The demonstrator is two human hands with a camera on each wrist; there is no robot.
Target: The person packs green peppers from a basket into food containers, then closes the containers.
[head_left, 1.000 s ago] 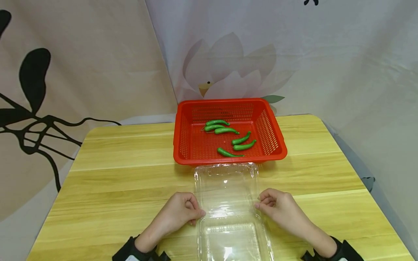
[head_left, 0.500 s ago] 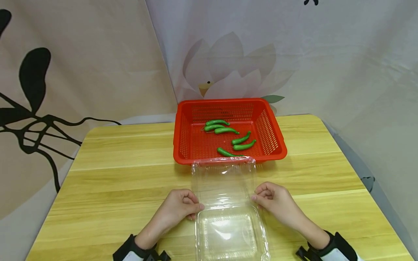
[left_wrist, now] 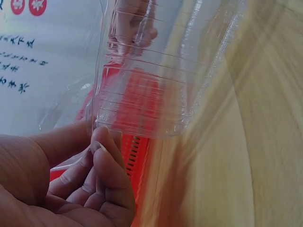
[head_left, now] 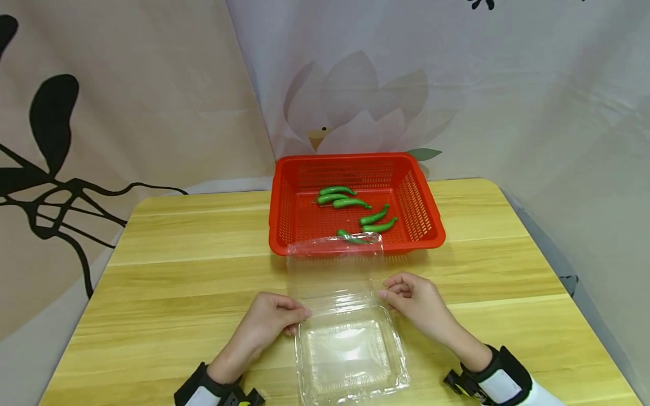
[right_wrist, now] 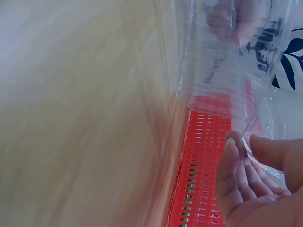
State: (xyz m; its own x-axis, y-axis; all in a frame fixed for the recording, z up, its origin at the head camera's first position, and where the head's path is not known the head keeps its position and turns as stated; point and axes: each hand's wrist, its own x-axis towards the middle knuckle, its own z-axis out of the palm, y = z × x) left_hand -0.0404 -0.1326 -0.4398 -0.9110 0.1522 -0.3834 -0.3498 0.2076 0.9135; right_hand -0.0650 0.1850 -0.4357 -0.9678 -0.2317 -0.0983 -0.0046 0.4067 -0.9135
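Note:
A clear plastic clamshell box (head_left: 350, 355) stands unfolded between the two hands, its lid raised toward the back. My left hand (head_left: 269, 318) pinches its left edge near the hinge between thumb and fingers. On the opposite edge, my right hand (head_left: 418, 299) pinches the box in the same way. Both wrist views show the thin plastic between thumb and fingertips, with the box wall (left_wrist: 142, 99) in the left one. The far end of the lid overlaps the front rim of a red basket (head_left: 429, 239) in the head view.
Several green chili peppers (head_left: 350, 203) lie in the basket at the back of the wooden table (head_left: 193, 270). A printed cloth (head_left: 178, 84) hangs behind the table. Black bands are worn on both wrists.
Both hands have moved up and left in the head view, carrying the box. Its lid now covers part of the basket's front rim and a chili pepper.

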